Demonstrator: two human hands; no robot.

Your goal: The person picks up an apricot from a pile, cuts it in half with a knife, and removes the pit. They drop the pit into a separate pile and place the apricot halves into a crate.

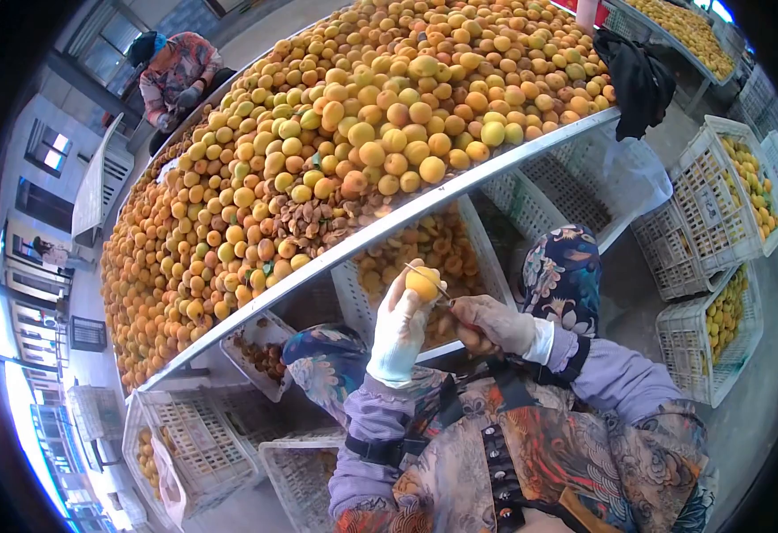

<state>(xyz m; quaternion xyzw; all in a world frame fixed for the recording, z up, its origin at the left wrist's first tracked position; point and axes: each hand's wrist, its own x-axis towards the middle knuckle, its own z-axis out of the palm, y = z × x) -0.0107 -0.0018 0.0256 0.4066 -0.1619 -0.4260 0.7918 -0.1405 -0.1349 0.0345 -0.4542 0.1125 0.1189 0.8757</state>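
In a white glove, my left hand (400, 322) holds a yellow-orange apricot (423, 283) upright between thumb and fingers. My right hand (496, 326), in a stained glove, grips a thin knife (443, 291) whose blade is at the apricot's side. Both hands are close together above a crate of halved apricots (473, 266), beside the metal edge of a table (389, 218). Whole apricots (353, 107) are heaped on that table, with a patch of brown pits (309, 220) near its edge.
A co-worker (178, 80) sits at the table's far left side. Crates of apricots (716, 191) are stacked on the right. More plastic crates (198, 444) stand at the lower left. A black garment (635, 80) and clear plastic bag (629, 178) hang at the table's right corner.
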